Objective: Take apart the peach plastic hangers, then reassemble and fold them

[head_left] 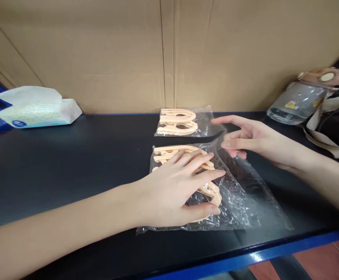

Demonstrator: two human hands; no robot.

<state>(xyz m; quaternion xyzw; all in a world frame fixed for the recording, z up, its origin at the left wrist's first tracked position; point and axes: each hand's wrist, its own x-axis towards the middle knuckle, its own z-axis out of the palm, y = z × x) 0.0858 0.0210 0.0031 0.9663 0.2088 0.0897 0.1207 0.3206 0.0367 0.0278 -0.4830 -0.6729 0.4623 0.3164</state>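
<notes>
On the black tabletop lies a large clear plastic bag (245, 206) with several beige folded pieces (208, 190) inside, which look like folding clothes hangers. My left hand (175, 186) rests flat on this bag, fingers spread, hiding part of the pieces. At the bag's upper right edge, the thumb and curled fingers of my right hand (245, 136) pinch the thin film, while its index finger points left. The film there is slightly blurred. Just behind lies a smaller clear bag (204, 118) holding similar beige pieces (178, 121).
A pack of tissues (41, 109) sits at the back left of the black table (99, 155). A clear water bottle (299, 97) with a strap stands at the back right, beside a dark item. Cardboard (113, 58) walls the rear. The table's front edge (245, 254) is blue.
</notes>
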